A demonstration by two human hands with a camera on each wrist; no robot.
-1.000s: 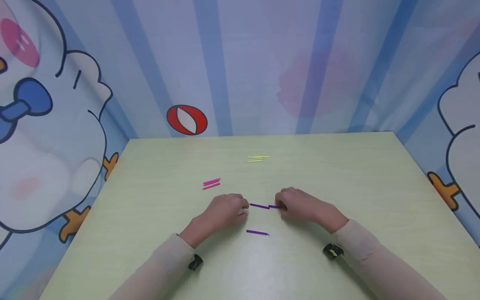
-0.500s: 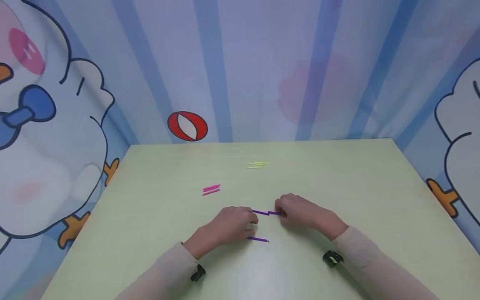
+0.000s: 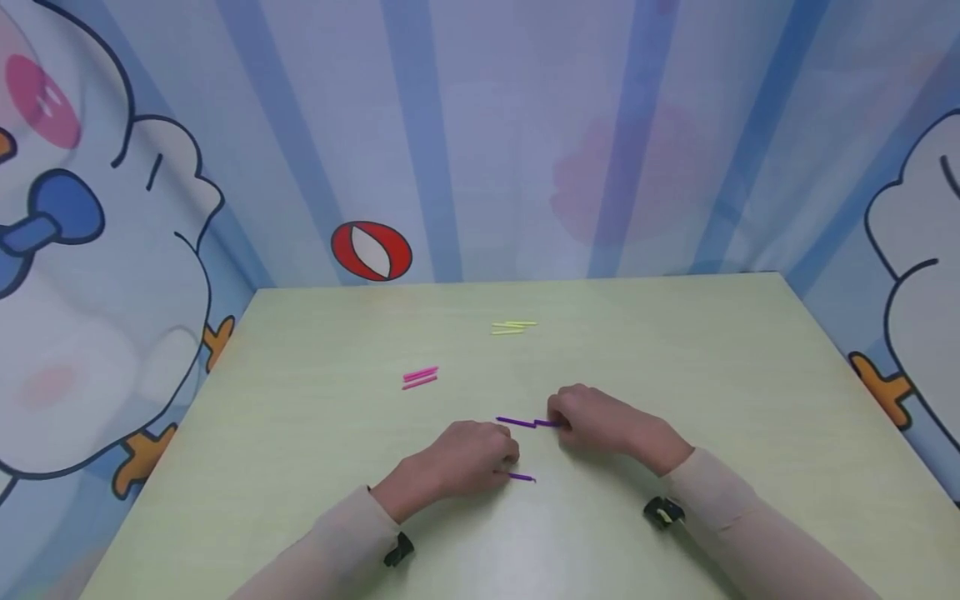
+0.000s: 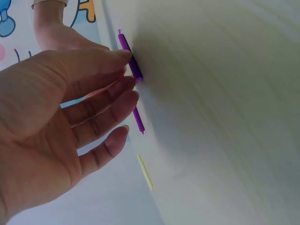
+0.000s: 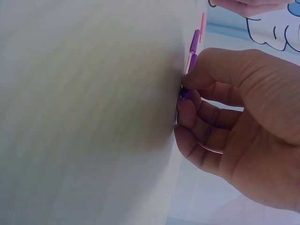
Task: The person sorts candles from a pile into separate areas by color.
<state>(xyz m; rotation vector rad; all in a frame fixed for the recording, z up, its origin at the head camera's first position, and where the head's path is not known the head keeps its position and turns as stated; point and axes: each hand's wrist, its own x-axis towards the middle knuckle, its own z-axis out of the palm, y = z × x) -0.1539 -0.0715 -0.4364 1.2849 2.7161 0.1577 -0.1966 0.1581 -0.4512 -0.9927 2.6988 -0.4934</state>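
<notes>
Near the table's middle, my left hand (image 3: 468, 458) pinches the left end of the nearest purple candle (image 3: 522, 477), whose thin wick points right. The left wrist view shows the thumb (image 4: 123, 57) against that candle, the index finger mostly hidden behind. Further back, my right hand (image 3: 603, 422) holds a second purple candle (image 3: 547, 423) by its right part, between thumb and fingers, down at the tabletop. This one's left end meets or nearly meets a third purple candle (image 3: 514, 422), which lies untouched, slightly tilted, between the hands.
Several pink candle-like sticks (image 3: 420, 379) lie together to the left, behind my left hand. A group of thin yellow sticks (image 3: 507, 332) lies further back on the pale table (image 3: 675, 333). Printed cloth walls (image 3: 510, 167) stand behind and at both sides.
My left hand has moved right and toward the body, from the left end of the third candle to the nearest candle, which it now grips. The right hand stays in place.
</notes>
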